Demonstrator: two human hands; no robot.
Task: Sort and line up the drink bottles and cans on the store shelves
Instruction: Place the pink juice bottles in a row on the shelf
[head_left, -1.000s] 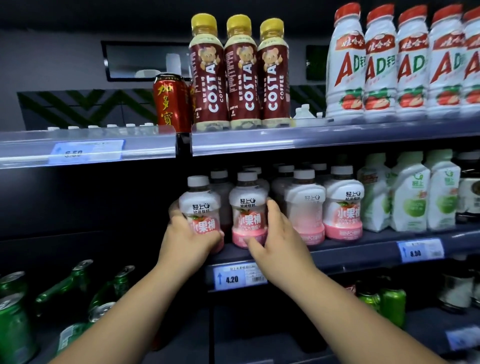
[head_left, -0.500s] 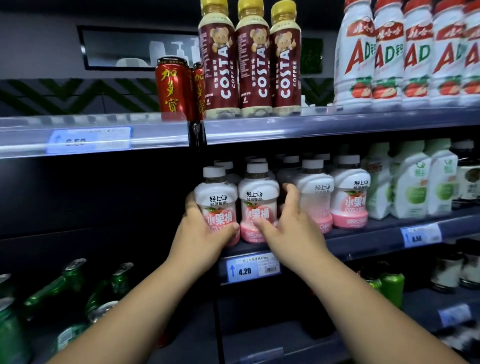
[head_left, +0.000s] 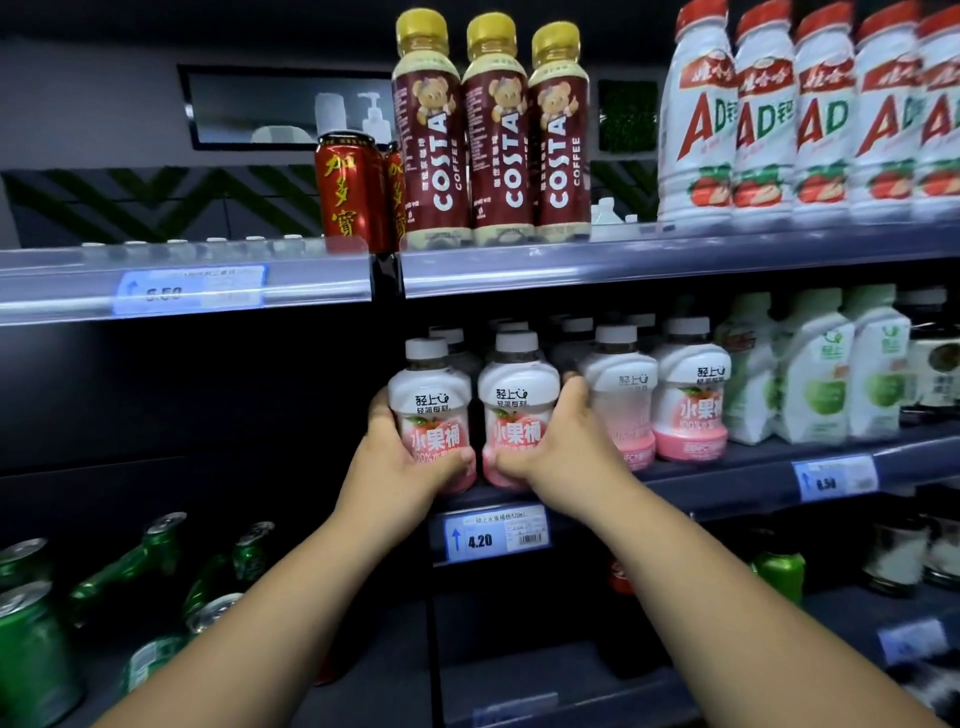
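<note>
Two small pink-and-white peach drink bottles stand at the front left of the middle shelf. My left hand wraps the left side and base of the leftmost pink bottle. My right hand grips the second pink bottle from its right side, fingers reaching behind it. The two held bottles stand upright, almost touching. More of the same pink bottles stand in rows to the right and behind.
Three brown Costa coffee bottles, red cans and white AD milk bottles stand on the upper shelf. Green-white cartons sit right of the pink bottles. Green cans, some toppled, lie at lower left.
Both hands have closed more tightly around the two front pink bottles, bringing them closer together at the shelf's front edge. The view has moved closer and slightly right.
</note>
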